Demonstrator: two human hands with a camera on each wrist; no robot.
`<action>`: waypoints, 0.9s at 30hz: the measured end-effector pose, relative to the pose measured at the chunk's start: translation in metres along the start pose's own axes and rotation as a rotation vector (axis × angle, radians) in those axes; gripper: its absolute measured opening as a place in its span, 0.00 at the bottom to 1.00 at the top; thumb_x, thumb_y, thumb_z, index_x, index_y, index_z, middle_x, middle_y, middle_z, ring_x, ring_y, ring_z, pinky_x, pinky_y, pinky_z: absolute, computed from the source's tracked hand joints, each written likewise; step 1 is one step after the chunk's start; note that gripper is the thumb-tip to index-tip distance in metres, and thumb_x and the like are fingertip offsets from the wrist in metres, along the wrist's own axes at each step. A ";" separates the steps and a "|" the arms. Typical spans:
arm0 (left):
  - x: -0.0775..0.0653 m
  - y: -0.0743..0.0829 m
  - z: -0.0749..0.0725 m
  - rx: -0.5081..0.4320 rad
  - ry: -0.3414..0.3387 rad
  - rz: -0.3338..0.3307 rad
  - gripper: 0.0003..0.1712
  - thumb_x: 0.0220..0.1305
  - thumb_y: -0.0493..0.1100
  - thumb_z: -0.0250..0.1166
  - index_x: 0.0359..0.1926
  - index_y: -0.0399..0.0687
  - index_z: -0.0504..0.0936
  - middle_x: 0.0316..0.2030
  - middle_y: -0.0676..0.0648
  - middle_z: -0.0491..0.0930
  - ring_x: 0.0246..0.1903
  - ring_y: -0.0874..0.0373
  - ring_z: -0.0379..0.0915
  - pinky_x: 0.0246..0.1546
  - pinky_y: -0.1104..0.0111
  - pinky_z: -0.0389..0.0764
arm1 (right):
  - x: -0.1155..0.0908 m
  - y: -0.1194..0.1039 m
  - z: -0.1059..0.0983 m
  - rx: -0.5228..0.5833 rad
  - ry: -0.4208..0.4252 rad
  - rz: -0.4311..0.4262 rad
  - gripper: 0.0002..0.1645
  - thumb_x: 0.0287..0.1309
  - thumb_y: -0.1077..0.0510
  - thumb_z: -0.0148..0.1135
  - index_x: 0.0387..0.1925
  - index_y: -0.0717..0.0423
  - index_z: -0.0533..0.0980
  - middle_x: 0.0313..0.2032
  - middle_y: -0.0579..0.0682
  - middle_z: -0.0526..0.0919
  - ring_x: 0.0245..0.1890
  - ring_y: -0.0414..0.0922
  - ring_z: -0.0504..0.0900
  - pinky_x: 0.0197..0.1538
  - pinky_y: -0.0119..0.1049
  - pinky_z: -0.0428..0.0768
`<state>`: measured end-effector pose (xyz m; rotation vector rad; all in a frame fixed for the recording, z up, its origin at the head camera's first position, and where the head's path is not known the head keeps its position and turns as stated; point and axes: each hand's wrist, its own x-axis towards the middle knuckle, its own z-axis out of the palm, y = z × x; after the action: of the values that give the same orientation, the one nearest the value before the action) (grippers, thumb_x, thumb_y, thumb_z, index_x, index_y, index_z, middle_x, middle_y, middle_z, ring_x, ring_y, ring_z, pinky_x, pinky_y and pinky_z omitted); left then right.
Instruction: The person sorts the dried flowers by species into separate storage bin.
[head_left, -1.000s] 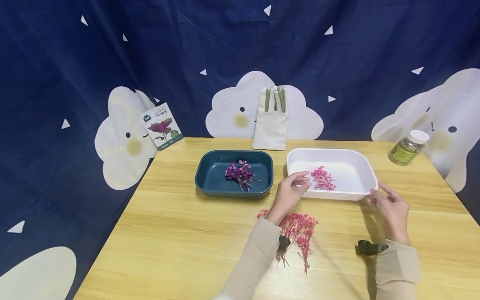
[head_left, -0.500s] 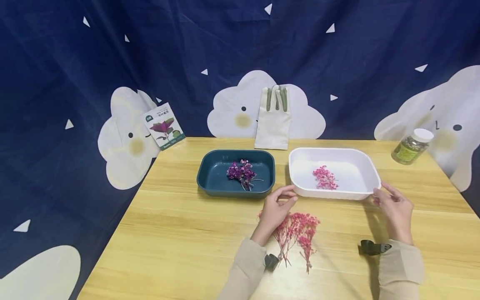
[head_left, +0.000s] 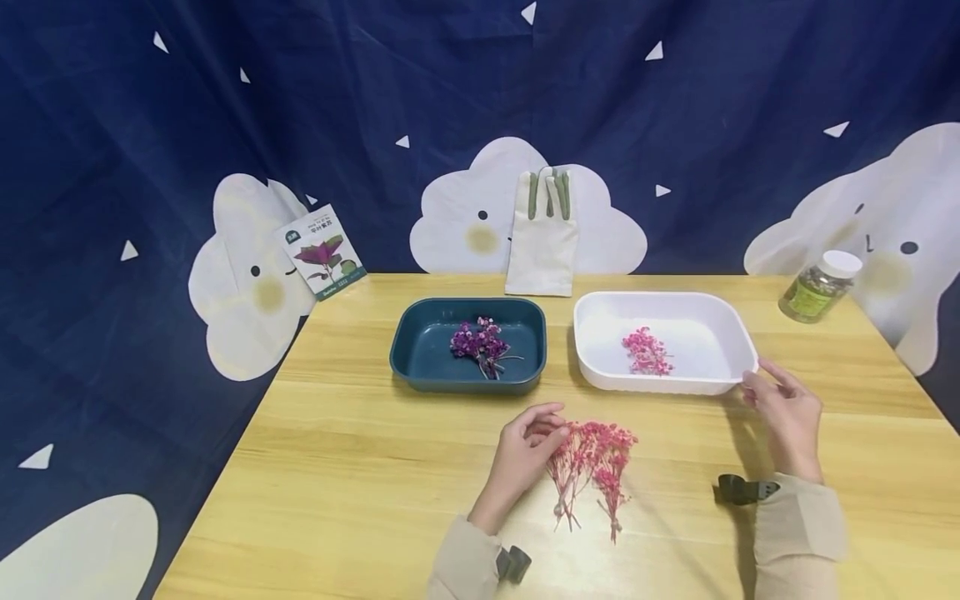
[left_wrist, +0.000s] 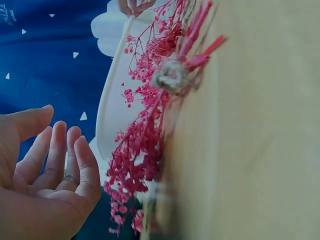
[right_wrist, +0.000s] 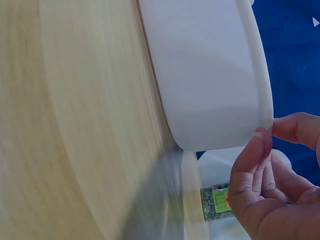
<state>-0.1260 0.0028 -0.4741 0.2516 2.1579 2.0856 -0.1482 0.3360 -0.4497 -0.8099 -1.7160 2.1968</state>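
Left sleeve (head_left: 465,560) beige, long; right sleeve (head_left: 799,523) matches. Small black wrist camera (head_left: 514,564) at left cuff; second black camera (head_left: 738,490) at right.

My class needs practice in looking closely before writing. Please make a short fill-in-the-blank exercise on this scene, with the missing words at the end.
1. The tray whose rim the right hand pinches is ____.
2. The flowers in the dark tray are mostly ____.
3. The bunches beside the left hand are ____.
4. In the head view, the jar sits off to the ____ side of both trays.

Missing words: white; purple; pink; right.
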 end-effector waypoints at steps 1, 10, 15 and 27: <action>-0.003 -0.001 -0.002 0.004 -0.004 -0.006 0.20 0.62 0.37 0.66 0.55 0.36 0.79 0.44 0.34 0.81 0.37 0.70 0.75 0.41 0.79 0.79 | 0.000 0.000 0.000 0.008 0.000 -0.005 0.16 0.58 0.66 0.64 0.34 0.38 0.80 0.20 0.38 0.83 0.20 0.32 0.83 0.29 0.20 0.81; -0.028 -0.010 -0.022 0.062 -0.054 -0.080 0.20 0.62 0.38 0.66 0.55 0.37 0.79 0.46 0.36 0.81 0.41 0.65 0.76 0.45 0.79 0.78 | 0.001 -0.001 0.001 -0.002 0.003 -0.006 0.16 0.58 0.65 0.65 0.34 0.37 0.80 0.19 0.39 0.83 0.19 0.33 0.82 0.29 0.21 0.81; -0.037 -0.010 -0.027 0.092 -0.092 -0.108 0.20 0.61 0.37 0.66 0.54 0.36 0.79 0.46 0.36 0.81 0.42 0.63 0.77 0.45 0.80 0.78 | 0.001 -0.002 0.000 0.014 0.007 0.003 0.16 0.58 0.66 0.64 0.33 0.37 0.80 0.19 0.39 0.82 0.19 0.33 0.82 0.28 0.21 0.81; -0.043 -0.013 -0.021 0.165 -0.144 -0.168 0.19 0.58 0.35 0.67 0.52 0.35 0.80 0.41 0.41 0.82 0.35 0.65 0.78 0.39 0.80 0.78 | 0.000 -0.001 0.001 0.016 0.003 -0.008 0.17 0.58 0.67 0.63 0.30 0.37 0.80 0.18 0.40 0.82 0.19 0.33 0.82 0.28 0.21 0.81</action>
<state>-0.0889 -0.0271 -0.4868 0.2206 2.1843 1.7481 -0.1490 0.3352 -0.4484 -0.8008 -1.6950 2.2005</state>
